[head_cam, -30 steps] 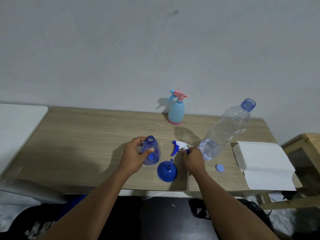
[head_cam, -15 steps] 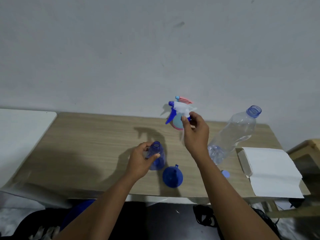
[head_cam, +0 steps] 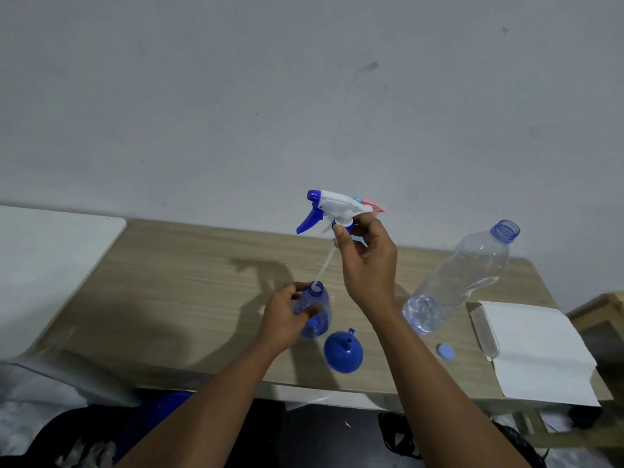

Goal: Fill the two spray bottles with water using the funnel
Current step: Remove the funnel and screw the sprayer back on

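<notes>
Grey plaster wall is filling the upper half of the view, and below it a pale wooden table (head_cam: pixel 169 282) is running from side to side. Near the table's front edge the left hand (head_cam: pixel 283 319) is gripping a small blue spray bottle (head_cam: pixel 315 310) with fingers and thumb curled round its body, keeping it upright on the wood with its neck open. The right hand (head_cam: pixel 368 265) is pinching the collar of a white and blue spray head (head_cam: pixel 332 206), holding it in the air above the bottle. The head's thin tube (head_cam: pixel 324 268) is slanting down, and its lower tip is sitting at the bottle's mouth. Just in front of the bottle a blue funnel (head_cam: pixel 342 351) is resting on its wide rim with the spout pointing up. Behind the right hand only the pink trigger of a second spray bottle (head_cam: pixel 368 201) is showing. To the right a clear water bottle (head_cam: pixel 456 282) is standing uncapped with water in its lower part, and its blue cap (head_cam: pixel 445 351) is lying near its base. Beside that, a white folded sheet (head_cam: pixel 533 349) is lying on the table's right end.
</notes>
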